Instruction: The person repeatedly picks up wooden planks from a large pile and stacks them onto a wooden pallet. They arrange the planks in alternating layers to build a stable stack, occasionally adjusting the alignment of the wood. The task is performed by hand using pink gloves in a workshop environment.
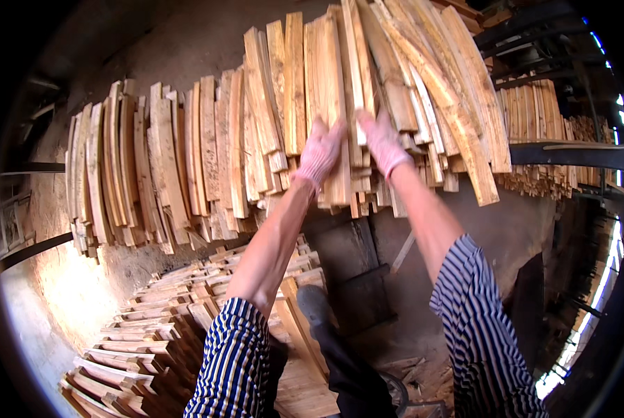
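Observation:
My left hand, in a pinkish knit glove, is closed on a wooden slat in the upper middle of the stack, the slat's near end running out below the palm. Just to its right, my right hand, gloved the same way, has thumb and fingers around another slat. A pale slat stands on edge between the two hands. Both hands lie over the near ends of the slats, and their fingertips are partly hidden among the wood.
A long row of slats extends left. Below lies a crosswise-stacked wood pile, beside my shoe. More wood stacks stand at the right behind a dark metal bar. Scraps litter the floor.

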{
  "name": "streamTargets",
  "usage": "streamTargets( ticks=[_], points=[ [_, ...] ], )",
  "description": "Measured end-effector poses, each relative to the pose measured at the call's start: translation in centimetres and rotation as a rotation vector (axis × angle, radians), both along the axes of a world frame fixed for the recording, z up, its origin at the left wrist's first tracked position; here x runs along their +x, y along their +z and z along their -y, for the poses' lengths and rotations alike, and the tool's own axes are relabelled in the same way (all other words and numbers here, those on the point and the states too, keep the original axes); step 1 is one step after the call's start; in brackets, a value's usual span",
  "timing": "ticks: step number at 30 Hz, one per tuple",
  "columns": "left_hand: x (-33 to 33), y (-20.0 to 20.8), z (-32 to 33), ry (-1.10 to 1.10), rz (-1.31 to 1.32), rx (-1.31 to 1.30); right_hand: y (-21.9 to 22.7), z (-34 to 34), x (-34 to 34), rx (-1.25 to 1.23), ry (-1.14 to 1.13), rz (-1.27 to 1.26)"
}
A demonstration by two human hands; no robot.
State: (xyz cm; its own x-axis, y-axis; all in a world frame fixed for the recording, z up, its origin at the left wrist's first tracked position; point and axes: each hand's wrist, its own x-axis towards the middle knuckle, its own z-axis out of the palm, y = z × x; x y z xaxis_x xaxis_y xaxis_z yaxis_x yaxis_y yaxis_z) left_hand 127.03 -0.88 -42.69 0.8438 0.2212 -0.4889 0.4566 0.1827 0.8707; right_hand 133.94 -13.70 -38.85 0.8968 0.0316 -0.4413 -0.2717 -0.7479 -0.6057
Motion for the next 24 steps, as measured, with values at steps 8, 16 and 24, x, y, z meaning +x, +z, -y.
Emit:
streamTargets(
  ticks=[8, 16, 24],
  points=[
    [-7.7, -2.7, -2.5, 0.171, -0.209, -0.680, 4.3, -3.2, -8.8, -0.401, 0.215, -0.178],
    [-14.1, 2.1, -4.6, -0.253, -0.194, -0.307, 8.7, -0.2, -12.7, 0.026, 0.020, -0.484],
    [-18.7, 12.5, -2.6, -0.162, -0.088, -0.451, 7.3, 3.7, -18.2, 0.700, -0.279, -0.671]
  ],
)
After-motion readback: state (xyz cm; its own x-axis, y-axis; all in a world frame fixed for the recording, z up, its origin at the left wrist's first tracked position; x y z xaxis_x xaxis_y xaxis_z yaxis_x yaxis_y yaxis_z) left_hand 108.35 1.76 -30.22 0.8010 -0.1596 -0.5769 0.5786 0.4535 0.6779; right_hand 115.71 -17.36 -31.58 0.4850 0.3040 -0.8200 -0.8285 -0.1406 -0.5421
